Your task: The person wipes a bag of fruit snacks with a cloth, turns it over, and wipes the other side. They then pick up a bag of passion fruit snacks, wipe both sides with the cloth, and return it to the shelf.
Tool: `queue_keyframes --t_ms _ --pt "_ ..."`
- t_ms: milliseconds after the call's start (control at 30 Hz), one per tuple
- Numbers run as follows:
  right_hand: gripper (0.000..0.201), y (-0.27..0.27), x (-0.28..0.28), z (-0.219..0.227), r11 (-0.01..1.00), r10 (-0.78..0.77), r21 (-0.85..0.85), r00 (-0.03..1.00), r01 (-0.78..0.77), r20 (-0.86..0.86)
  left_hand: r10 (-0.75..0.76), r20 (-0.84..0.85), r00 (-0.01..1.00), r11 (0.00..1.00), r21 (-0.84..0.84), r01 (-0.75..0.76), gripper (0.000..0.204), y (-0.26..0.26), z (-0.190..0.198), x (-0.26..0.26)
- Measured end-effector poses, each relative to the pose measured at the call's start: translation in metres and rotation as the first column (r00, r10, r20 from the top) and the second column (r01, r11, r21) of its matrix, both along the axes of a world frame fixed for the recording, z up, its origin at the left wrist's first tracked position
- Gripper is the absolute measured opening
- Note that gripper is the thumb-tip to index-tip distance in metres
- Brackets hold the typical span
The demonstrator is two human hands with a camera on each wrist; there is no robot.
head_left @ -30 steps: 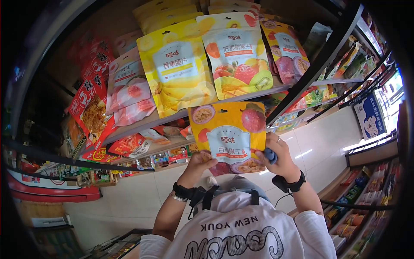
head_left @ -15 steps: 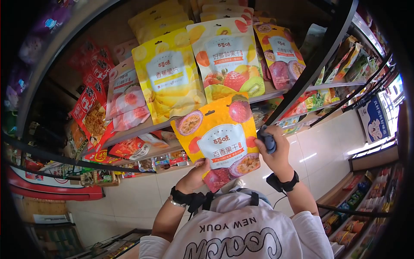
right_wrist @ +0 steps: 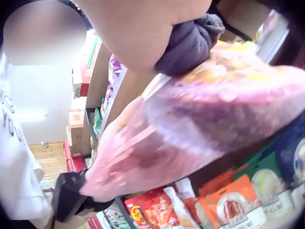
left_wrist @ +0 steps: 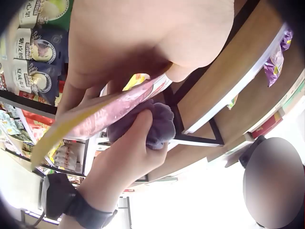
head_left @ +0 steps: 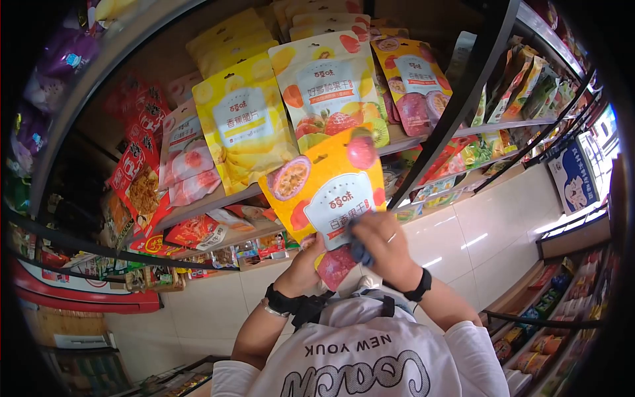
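In the head view, a yellow bag of dried passion fruit (head_left: 340, 188) is held up tilted in front of the shelf, with its printed face toward me. My left hand (head_left: 301, 270) grips its lower left edge, thumb over the front. My right hand (head_left: 387, 248) holds a bunched dark blue-grey cloth (head_left: 359, 251) against the lower front of the bag, covering part of the label. The left wrist view has the cloth (left_wrist: 162, 125) under the right thumb, right beside the bag (left_wrist: 107, 117). The right wrist view shows the bag's pink lower part (right_wrist: 138, 162) close up.
Behind the held bag, the shelf carries a yellow banana chip bag (head_left: 246, 126), a mixed dried fruit bag (head_left: 327, 86) and another passion fruit bag (head_left: 417, 86). A black shelf post (head_left: 456, 106) slants at the right. Lower racks of snacks (head_left: 542, 331) stand at bottom right.
The right hand with the cloth has moved from the bag's right edge left and down onto its lower front. The bag has tilted and shifted slightly left; the left hand keeps its grip.
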State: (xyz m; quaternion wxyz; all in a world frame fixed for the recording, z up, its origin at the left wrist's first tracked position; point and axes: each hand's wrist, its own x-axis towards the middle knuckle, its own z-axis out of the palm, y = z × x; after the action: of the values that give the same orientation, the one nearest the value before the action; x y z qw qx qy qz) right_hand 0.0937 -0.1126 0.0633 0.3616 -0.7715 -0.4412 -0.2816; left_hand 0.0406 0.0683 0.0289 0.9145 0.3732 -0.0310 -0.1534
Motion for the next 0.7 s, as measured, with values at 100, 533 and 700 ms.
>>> queue_keyframes --t_ms 100,533,700 --pt "0.062 0.002 0.005 0.014 0.989 -0.142 0.023 0.988 0.144 -0.062 -0.041 0.028 0.999 0.999 0.008 0.041 0.050 -0.004 -0.001 0.000" --pt "0.049 0.003 -0.014 0.019 0.979 0.204 0.027 0.965 -0.203 -0.166 -0.047 -0.002 0.999 0.986 0.161 0.047 0.044 -0.012 -0.019 -0.006" --pt "0.053 -0.008 0.003 0.015 0.994 -0.083 0.061 0.988 0.091 -0.127 -0.061 0.038 0.997 0.990 0.133 0.055 0.054 -0.020 0.001 -0.006"
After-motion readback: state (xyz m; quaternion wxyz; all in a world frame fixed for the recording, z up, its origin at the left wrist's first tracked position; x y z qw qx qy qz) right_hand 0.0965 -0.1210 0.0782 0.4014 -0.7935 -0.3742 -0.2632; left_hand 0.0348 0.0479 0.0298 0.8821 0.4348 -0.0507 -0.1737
